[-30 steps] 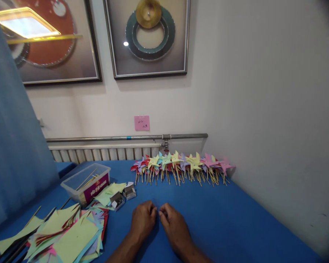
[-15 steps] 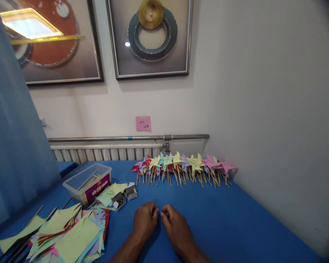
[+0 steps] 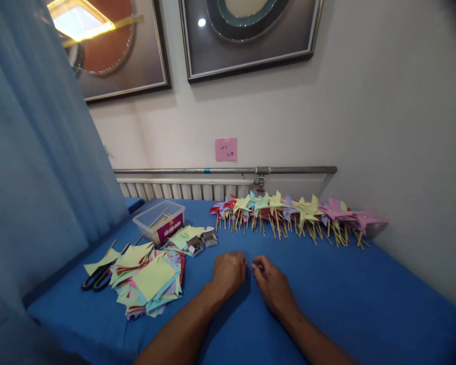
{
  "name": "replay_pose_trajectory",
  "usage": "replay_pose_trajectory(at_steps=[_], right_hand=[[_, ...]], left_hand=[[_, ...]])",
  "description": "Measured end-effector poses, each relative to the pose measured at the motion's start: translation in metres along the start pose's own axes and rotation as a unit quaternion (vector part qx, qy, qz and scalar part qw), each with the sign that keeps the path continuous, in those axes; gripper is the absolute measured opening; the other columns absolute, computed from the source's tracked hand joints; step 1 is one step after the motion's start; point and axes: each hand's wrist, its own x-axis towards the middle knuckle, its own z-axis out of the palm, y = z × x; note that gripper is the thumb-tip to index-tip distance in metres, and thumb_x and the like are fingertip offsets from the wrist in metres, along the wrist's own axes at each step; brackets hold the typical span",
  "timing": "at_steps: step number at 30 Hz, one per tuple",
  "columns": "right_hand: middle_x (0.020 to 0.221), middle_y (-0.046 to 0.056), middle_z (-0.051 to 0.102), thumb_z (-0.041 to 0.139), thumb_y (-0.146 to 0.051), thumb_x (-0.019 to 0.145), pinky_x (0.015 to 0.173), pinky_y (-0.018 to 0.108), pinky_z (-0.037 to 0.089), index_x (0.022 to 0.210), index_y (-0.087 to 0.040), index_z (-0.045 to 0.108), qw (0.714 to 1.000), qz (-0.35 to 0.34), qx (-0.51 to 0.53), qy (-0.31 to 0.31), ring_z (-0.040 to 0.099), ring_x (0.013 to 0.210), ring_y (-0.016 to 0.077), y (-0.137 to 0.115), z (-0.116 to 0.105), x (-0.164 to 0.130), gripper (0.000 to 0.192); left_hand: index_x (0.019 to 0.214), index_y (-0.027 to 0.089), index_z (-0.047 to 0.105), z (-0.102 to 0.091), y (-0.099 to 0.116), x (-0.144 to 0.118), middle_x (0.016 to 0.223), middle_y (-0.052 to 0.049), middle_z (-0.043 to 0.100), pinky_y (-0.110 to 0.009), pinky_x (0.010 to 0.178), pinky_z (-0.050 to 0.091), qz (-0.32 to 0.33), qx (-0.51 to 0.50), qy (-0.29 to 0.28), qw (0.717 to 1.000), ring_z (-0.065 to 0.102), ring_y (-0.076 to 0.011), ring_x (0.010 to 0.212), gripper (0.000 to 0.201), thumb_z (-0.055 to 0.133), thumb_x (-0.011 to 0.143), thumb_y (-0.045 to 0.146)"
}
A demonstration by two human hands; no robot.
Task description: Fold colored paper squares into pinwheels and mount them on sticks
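Note:
My left hand (image 3: pixel 229 274) rests on the blue table cover (image 3: pixel 327 304) with its fingers curled into a loose fist. Just to the right lies my right hand (image 3: pixel 274 285), its fingers bent inward too. A small gap separates them, and nothing shows in either one. Nearest my left hand are two small open boxes, one holding metal pins (image 3: pixel 195 246), the other a grey-white box (image 3: pixel 210 237). Farther left is a pile of coloured paper sheets (image 3: pixel 154 279). Beyond both hands runs a row of paper pinwheels (image 3: pixel 307 210) on wooden sticks.
A clear plastic tub (image 3: pixel 146 220) with wooden sticks stands at the back left. Black-handled scissors (image 3: pixel 101 279) lie beside the paper pile. A blue curtain (image 3: pixel 53 142) hangs on the left. Behind the table are a radiator (image 3: pixel 182 190), a metal pipe (image 3: pixel 296 170) and a wall.
The camera view has tilted down and turned left, so everything sits farther right and the wall pictures higher. Both hands stay curled on the table, nearly in place.

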Motion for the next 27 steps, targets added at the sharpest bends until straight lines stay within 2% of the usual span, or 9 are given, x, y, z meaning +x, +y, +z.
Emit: replay_pose_trajectory(at_steps=[3,5,7,10,12,14,16,19,27], right_hand=[[0.091,0.008,0.076,0.046,-0.037,0.093,0.078,0.034,0.050,0.101,-0.023,0.064,1.000,0.005,-0.004,0.000,0.072,0.088,0.0242,-0.002,-0.002,-0.001,0.024],[0.092,0.008,0.076,0.046,-0.037,0.093,0.078,0.033,0.050,0.100,-0.023,0.064,1.000,0.006,-0.001,-0.002,0.072,0.088,0.0238,-0.003,-0.002,-0.001,0.024],[0.094,0.009,0.076,0.046,-0.037,0.093,0.078,0.033,0.050,0.099,-0.023,0.064,1.000,0.004,0.005,-0.008,0.072,0.090,0.0237,-0.004,-0.002,-0.001,0.024],[0.094,0.009,0.076,0.046,-0.036,0.093,0.078,0.033,0.049,0.099,-0.022,0.065,1.000,0.006,0.004,-0.015,0.072,0.090,0.0232,-0.008,0.000,-0.001,0.023],[0.094,0.008,0.076,0.047,-0.034,0.093,0.078,0.032,0.049,0.099,-0.022,0.065,1.000,0.005,-0.001,-0.016,0.072,0.088,0.0226,-0.010,0.001,0.000,0.022],[0.093,0.008,0.076,0.048,-0.033,0.093,0.078,0.032,0.049,0.099,-0.022,0.065,1.000,0.003,-0.003,-0.017,0.072,0.088,0.0224,-0.012,0.001,0.000,0.022],[0.093,0.008,0.076,0.048,-0.033,0.092,0.078,0.032,0.049,0.099,-0.022,0.065,1.000,0.000,-0.001,-0.019,0.072,0.088,0.0225,-0.013,0.001,0.000,0.021],[0.094,0.009,0.076,0.047,-0.034,0.092,0.078,0.033,0.049,0.097,-0.022,0.065,1.000,-0.006,0.001,-0.017,0.072,0.088,0.0230,-0.012,0.002,0.000,0.022],[0.090,0.007,0.076,0.047,-0.035,0.093,0.077,0.033,0.049,0.095,-0.023,0.065,1.000,-0.007,-0.002,-0.010,0.071,0.084,0.0222,-0.009,0.001,0.000,0.021]], left_hand=[[0.098,0.019,0.071,-0.017,-0.004,-0.027,0.098,-0.012,0.072,-0.032,0.073,0.040,0.026,0.007,0.022,0.999,0.064,-0.0218,0.084,0.025,0.048,0.097,0.027],[0.094,0.020,0.070,-0.025,-0.022,-0.057,0.093,-0.011,0.071,-0.033,0.075,0.041,0.026,0.015,0.075,0.997,0.063,-0.0213,0.082,0.027,0.045,0.098,0.027],[0.087,0.021,0.069,-0.031,-0.053,-0.092,0.086,-0.009,0.070,-0.033,0.074,0.042,0.011,0.031,0.136,0.990,0.063,-0.0209,0.079,0.029,0.043,0.099,0.027],[0.089,0.022,0.068,-0.042,-0.114,-0.143,0.088,-0.008,0.070,-0.032,0.077,0.045,-0.047,0.083,0.233,0.968,0.065,-0.0213,0.082,0.026,0.045,0.099,0.028],[0.094,0.022,0.068,-0.049,-0.149,-0.167,0.095,-0.008,0.071,-0.033,0.080,0.047,-0.074,0.128,0.269,0.952,0.065,-0.0226,0.087,0.022,0.049,0.097,0.032],[0.100,0.022,0.069,-0.054,-0.172,-0.182,0.107,-0.010,0.071,-0.036,0.085,0.048,-0.072,0.170,0.279,0.942,0.065,-0.0266,0.100,0.022,0.054,0.094,0.036],[0.106,0.022,0.069,-0.056,-0.181,-0.186,0.116,-0.011,0.071,-0.039,0.087,0.048,-0.073,0.202,0.263,0.941,0.063,-0.0289,0.109,0.024,0.056,0.091,0.036],[0.107,0.022,0.070,-0.054,-0.176,-0.182,0.120,-0.010,0.071,-0.040,0.089,0.046,-0.083,0.231,0.228,0.942,0.062,-0.0285,0.112,0.024,0.055,0.090,0.030],[0.088,0.024,0.075,-0.050,-0.166,-0.173,0.097,-0.006,0.076,-0.036,0.077,0.043,-0.112,0.202,0.221,0.947,0.067,-0.0252,0.095,0.027,0.048,0.094,0.026]])
